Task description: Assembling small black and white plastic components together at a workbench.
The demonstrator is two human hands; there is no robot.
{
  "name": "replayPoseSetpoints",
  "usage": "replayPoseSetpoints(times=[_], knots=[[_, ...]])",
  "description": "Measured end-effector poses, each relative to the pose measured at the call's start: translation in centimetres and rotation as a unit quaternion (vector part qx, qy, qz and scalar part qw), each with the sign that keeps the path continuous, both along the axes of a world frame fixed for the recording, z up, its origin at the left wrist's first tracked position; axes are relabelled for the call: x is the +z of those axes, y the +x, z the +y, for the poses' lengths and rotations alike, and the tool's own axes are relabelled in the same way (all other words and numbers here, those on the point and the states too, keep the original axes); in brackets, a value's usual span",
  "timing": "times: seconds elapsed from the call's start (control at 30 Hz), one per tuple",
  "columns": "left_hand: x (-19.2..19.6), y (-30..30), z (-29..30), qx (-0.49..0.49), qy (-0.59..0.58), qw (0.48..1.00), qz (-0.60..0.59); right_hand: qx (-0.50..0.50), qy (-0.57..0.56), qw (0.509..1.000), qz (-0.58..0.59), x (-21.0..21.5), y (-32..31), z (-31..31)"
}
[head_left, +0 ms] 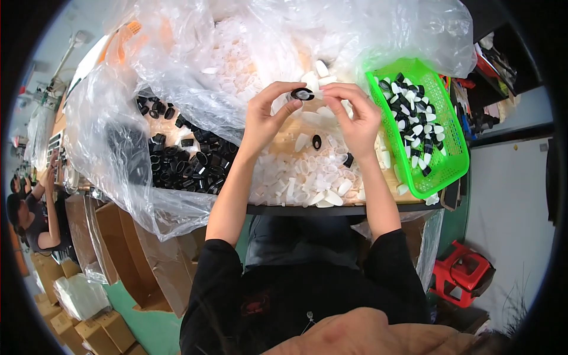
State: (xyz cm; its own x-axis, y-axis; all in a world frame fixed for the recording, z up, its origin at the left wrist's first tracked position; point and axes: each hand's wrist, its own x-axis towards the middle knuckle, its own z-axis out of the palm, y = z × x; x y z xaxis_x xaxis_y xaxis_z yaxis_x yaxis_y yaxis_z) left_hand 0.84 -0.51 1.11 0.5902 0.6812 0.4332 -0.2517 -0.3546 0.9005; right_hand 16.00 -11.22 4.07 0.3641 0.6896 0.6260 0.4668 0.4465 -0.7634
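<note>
My left hand (267,112) pinches a black oval ring (302,94) between thumb and fingers, above the middle of the table. Close to its right, my right hand (357,115) holds a small whitish translucent piece (319,94) in its fingertips, against or just beside the ring; I cannot tell whether they touch. Below the hands, another black oval ring (316,142) lies near a heap of clear and white plastic pieces (307,177). Longer white oval pieces (322,118) lie partly hidden between my hands.
At right stands a green basket (455,160) of black-and-white pieces. Black rings (195,163) pile up in a plastic-lined box at left. Clear plastic sheeting (331,29) covers the back. A red stool (464,272) stands right of me, and another person (41,219) works far left.
</note>
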Motion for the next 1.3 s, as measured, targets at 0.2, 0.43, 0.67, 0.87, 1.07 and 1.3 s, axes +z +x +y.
replayPoseSetpoints(times=[0.2, 0.43, 0.67, 0.87, 1.07, 1.3], knots=[[0.1, -0.1, -0.3, -0.002, 0.023, 0.999, 0.029, -0.052, 0.016, 0.976, -0.211, -0.4, -0.7, 0.6], [0.6, -0.2, -0.7, 0.023, 0.052, 0.997, 0.052, -0.045, 0.003, 0.975, -0.219, -0.6, -0.5, 0.7], [-0.5, -0.2, 1.0, 0.085, -0.105, 0.988, -0.075, -0.026, -0.1, 0.994, 0.042, -2.3, 4.0, 0.9], [-0.5, -0.3, 1.2, 0.087, -0.108, 0.987, -0.079, -0.011, -0.25, 0.957, -0.149, -3.4, 4.0, 1.1], [-0.3, -0.5, 0.9, 0.071, -0.097, 0.99, -0.075, 0.013, -0.3, 0.949, -0.098, -1.8, 5.3, 0.0], [-0.6, -0.1, 0.8, 0.099, 0.015, 0.995, -0.007, 0.175, -0.377, 0.848, -0.328, -3.9, 2.3, -0.4]])
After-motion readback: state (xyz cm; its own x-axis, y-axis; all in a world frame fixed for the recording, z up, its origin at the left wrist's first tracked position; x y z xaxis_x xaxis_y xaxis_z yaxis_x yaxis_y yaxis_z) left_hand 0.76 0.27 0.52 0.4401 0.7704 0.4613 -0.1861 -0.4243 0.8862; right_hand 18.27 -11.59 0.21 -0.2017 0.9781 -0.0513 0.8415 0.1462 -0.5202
